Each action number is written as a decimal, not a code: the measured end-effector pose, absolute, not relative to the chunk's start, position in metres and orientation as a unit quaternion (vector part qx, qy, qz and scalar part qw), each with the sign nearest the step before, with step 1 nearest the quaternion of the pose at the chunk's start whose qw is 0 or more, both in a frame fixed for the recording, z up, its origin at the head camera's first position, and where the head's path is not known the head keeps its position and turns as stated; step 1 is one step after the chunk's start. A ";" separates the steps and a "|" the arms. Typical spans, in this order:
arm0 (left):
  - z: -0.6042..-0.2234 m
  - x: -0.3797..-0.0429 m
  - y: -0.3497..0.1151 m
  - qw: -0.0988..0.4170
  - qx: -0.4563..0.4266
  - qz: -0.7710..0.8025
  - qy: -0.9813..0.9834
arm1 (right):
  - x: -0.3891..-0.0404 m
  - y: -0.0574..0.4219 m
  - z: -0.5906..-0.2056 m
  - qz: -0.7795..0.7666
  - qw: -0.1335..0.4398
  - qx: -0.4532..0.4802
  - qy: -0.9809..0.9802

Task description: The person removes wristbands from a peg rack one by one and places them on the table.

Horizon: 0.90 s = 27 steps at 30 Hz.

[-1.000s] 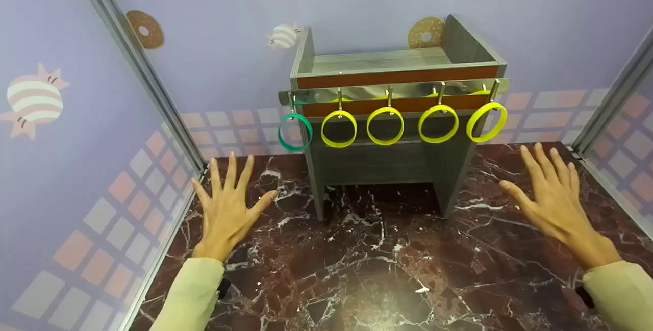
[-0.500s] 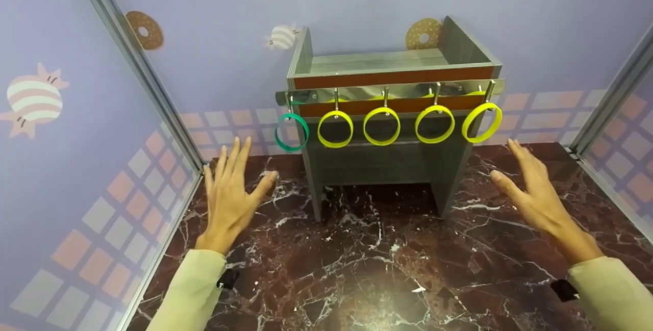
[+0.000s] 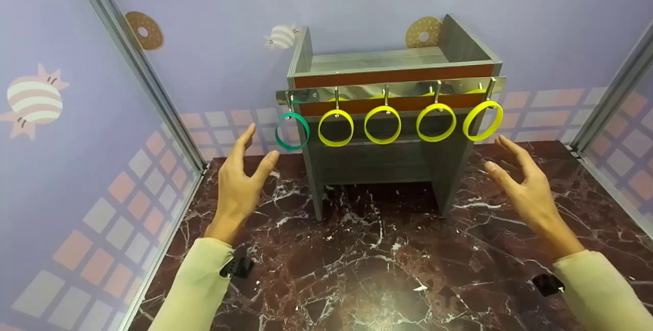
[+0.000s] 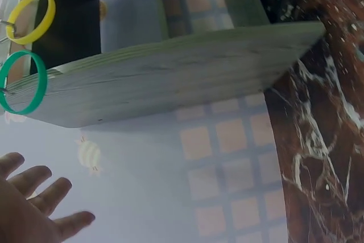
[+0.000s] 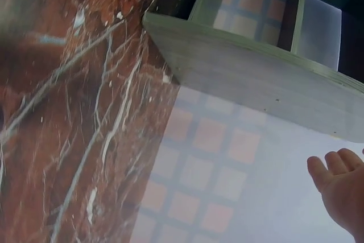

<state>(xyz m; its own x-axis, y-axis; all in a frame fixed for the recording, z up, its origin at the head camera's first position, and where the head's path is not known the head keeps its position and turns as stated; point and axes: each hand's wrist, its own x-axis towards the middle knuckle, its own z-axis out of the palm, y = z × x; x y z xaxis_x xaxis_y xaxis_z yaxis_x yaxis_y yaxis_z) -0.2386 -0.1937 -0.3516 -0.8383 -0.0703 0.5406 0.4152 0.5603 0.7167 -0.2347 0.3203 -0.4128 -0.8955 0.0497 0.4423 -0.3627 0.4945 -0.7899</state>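
A green ring [image 3: 277, 134] hangs from the leftmost hook of a metal hook rail [image 3: 359, 91], which runs across the front of a grey wooden shelf [image 3: 312, 168]. Several yellow rings [image 3: 321, 134] hang from the other hooks. My left hand [image 3: 237, 185] hovers to the left of the green ring, apart from it, thumb and fingers spread. Off to the right, my right hand [image 3: 528, 193] is in the air below the rightmost yellow ring [image 3: 468, 129], touching nothing. The left wrist view shows the green ring [image 4: 41, 86] beyond my fingers [image 4: 54, 194].
The shelf stands on a dark red marbled surface [image 3: 357, 280] against a purple patterned wall [image 3: 214, 30]. A side wall [image 3: 46, 168] rises at the left, joined by a metal post [image 3: 137, 66]; another post [image 3: 612, 96] stands at the right.
Both hands have moved inward toward the shelf and turned, with thumbs and fingers now facing the rings. The left hand has also risen. The rings hang as before.
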 end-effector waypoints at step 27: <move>-0.344 -0.267 -0.177 0.242 -0.124 -0.718 -0.641 | -0.263 0.294 -0.456 0.635 0.227 0.065 -0.736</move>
<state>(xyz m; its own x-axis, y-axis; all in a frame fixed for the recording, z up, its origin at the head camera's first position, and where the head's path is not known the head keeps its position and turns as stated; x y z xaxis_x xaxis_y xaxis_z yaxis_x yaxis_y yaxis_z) -0.2672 -0.1771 -0.3441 -0.8518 -0.1882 0.4890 0.5071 -0.0616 0.8597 -0.2633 0.2937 -0.4557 -0.8882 0.1936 0.4167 -0.3837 0.1862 -0.9045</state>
